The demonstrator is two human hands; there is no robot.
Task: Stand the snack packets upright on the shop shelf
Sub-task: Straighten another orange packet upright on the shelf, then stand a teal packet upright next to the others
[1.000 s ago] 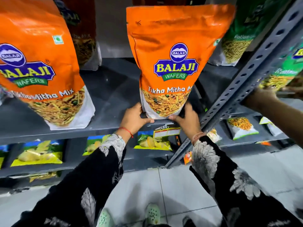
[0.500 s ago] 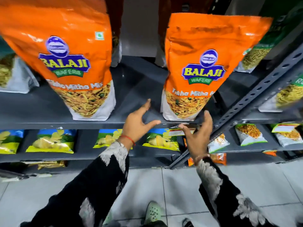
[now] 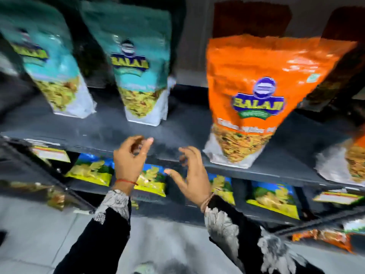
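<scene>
Hovering empty hands, orange packet upright

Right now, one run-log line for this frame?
left hand: empty, open | right hand: empty, open | orange packet: upright on shelf, untouched | two teal packets: upright | image blurred

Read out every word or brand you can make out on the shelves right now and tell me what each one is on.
"BALAJI": on the orange snack packet, in the blue badge.
"BALAJI": on the middle teal snack packet, blurred but legible.
Left teal snack packet: a similar badge, too blurred to read.
White line under the orange packet's badge: too blurred to read.
Shelf-edge price tags: too blurred to read.
Yellow and blue packets below: no readable text.
</scene>
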